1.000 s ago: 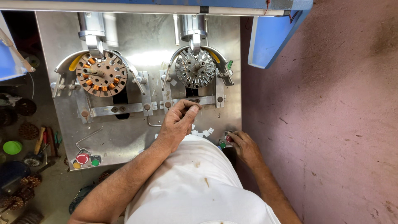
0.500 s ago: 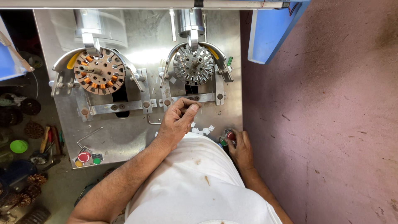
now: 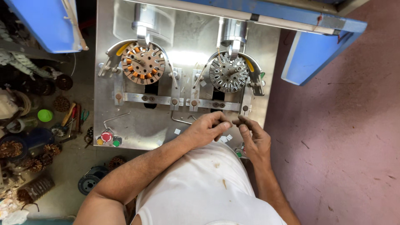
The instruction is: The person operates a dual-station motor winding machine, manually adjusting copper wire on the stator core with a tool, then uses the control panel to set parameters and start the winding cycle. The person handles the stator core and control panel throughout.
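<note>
Seen from above, a cluttered floor at far left holds a green lid (image 3: 45,115), hand tools and dark wound coils (image 3: 11,148), beside a steel machine surface (image 3: 137,129) carrying two winding stations. On the left station sits a slotted round core (image 3: 143,63) partly wound with copper wire; below it, near the surface's front edge, are a red button (image 3: 106,136) and a green button (image 3: 116,143). The right station holds a bare silver slotted core (image 3: 228,74), standing directly above the worker's hands and well apart from them. The left hand (image 3: 205,130) rests at the front of the surface, its fingers (image 3: 222,123) curled in and pinched; whether they grip anything cannot be told. Small white paper slips (image 3: 226,138) lie scattered on the surface just beneath and between both hands, nearer the left hand's fingertips. The right hand (image 3: 255,139) meets it from the right, fingers (image 3: 243,121) bent and nearly touching the left's, its hold equally unclear. Pink floor (image 3: 341,146) fills the right side
</note>
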